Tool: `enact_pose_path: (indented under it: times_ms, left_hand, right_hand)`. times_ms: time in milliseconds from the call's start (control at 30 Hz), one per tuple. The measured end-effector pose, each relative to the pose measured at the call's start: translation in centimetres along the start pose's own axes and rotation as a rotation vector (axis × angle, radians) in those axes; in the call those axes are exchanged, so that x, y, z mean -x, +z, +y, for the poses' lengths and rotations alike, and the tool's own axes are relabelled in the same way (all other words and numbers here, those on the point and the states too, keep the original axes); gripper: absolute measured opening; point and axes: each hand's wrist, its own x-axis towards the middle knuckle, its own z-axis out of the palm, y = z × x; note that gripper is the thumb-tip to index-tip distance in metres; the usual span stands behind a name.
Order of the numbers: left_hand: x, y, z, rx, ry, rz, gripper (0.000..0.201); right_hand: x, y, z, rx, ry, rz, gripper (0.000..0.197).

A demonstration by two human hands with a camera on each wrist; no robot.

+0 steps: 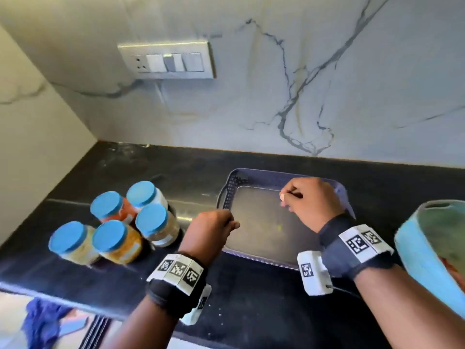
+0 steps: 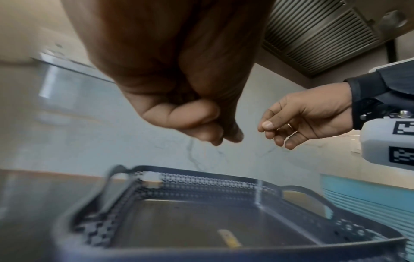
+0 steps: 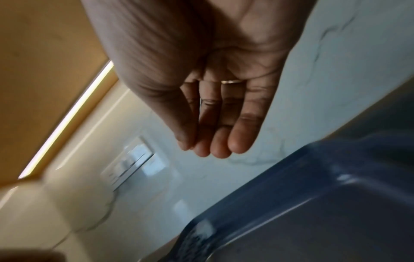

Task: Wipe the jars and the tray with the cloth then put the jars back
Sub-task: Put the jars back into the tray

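An empty blue tray (image 1: 264,175) with perforated walls lies on the black counter, and a small yellow scrap (image 2: 229,240) lies on its floor. Several jars (image 1: 118,241) with blue lids stand grouped on the counter to the tray's left. My left hand (image 1: 214,227) hovers over the tray's left rim with its fingers curled into the palm, and the left wrist view (image 2: 201,124) shows it holds nothing. My right hand (image 1: 302,197) is above the tray's far right part with relaxed, empty fingers (image 3: 212,138). I see no cloth in either hand.
A light blue ribbed container (image 1: 427,248) stands close to the tray's right side. A marble wall with a switch panel (image 1: 167,60) rises behind the counter. Something blue and fuzzy (image 1: 42,321) shows below the counter's front edge at lower left.
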Motion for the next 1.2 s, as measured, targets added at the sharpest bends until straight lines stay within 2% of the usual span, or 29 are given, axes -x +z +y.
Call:
enact_pose_path:
  times_ms: [33,67,167,267,333,400,467,567,633,733,833,1033,1200]
  left_hand:
    - [1.0,-0.7,-1.5,-0.015,-0.009,0.039,0.011]
    - [1.9,-1.1,-2.6,-0.008,-0.006,0.071,0.012]
    - [4.6,-2.8,-5.8,0.071,-0.062,0.177,0.035]
    - [6.9,-4.6,-8.5,0.082,-0.11,0.402,0.029]
    - [8.0,-6.0,-10.6,0.078,-0.148,0.528,0.025]
    - [8.5,-7.2,-12.9,0.026,-0.199,0.594,0.026]
    - [8.7,-8.4,-14.7,-0.076,-0.308,0.519,0.042]
    - [8.7,-9.4,-16.3,-0.144,-0.519,0.269,0.076]
    - [8.3,-9.3,-17.2,-0.176,-0.569,0.161,0.083]
    - [7.7,-8.8,-18.5,-0.288,-0.55,0.08,0.076]
    - [7.0,-8.7,-19.9,-0.304,-0.557,0.043,0.068]
    - [6.3,-9.4,-19.9,-0.227,-0.564,-0.016,0.065]
    - [5.8,-11.6,-17.3,-0.213,-0.496,-0.002,0.074]
  right_hand:
    - [-0.4,1.9,-1.6,-0.024,-0.057,-0.065,0.021]
    - [-0.7,3.4,-2.8,-0.04,-0.113,-0.11,0.023]
    - [-0.8,7.7,-6.8,-0.03,-0.265,-0.248,0.025]
    - [-0.9,11.4,-10.0,0.001,-0.355,-0.32,0.016]
    - [-1.1,13.6,-11.9,0.069,-0.4,-0.379,0.028]
    - [-1.4,15.6,-13.5,0.178,-0.449,-0.44,0.047]
    - [-1.5,17.3,-15.0,0.248,-0.465,-0.486,0.06]
    - [-1.6,19.7,-16.2,0.317,-0.46,-0.535,0.071]
    - [-1.6,21.2,-16.8,0.38,-0.484,-0.567,0.075]
    - [-1.4,22.7,-17.5,0.495,-0.514,-0.563,0.07]
    - [-1.6,23.7,-17.5,0.534,-0.52,-0.536,0.065]
    - [-2.1,23.5,-17.0,0.418,-0.464,-0.479,0.073]
    - [-3.2,19.6,-17.2,0.285,-0.437,-0.402,0.081]
